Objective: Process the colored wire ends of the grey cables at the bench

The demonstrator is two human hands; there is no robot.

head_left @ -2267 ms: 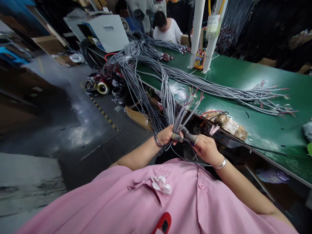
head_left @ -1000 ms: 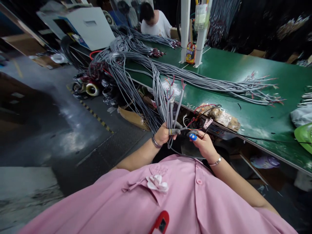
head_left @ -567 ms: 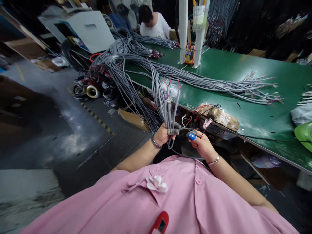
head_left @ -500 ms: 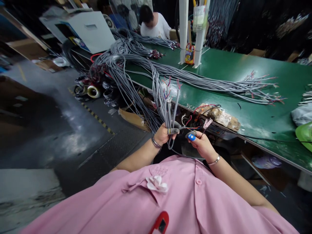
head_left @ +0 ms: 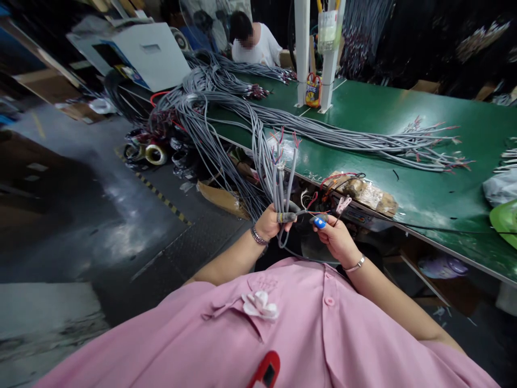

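Several grey cables [head_left: 278, 188] stand upright in my left hand [head_left: 271, 222], whose fingers are wrapped round them; a grey covering sits on a finger. Red and blue wire ends fan out at their tops. One cable end with thin coloured wires [head_left: 313, 211] points from my left hand toward the right. At those wires my right hand [head_left: 337, 235] is closed, thumb and finger pinched together, with a blue cover [head_left: 319, 222] on the thumb. Close by that hand is a pink clip [head_left: 343, 204] on a dark lead.
Long bundles of grey cable [head_left: 323, 134] lie across the green table [head_left: 428, 199]. A taped brown block [head_left: 363, 195] rests on its near edge. White posts [head_left: 302, 48] rise from the table. Behind it sits a person in white [head_left: 258, 46]. A grey machine [head_left: 151, 56] stands at left.
My right hand has shifted slightly right and up along the coloured wires, its thumb turned a little. My left hand keeps its hold on the grey cables.
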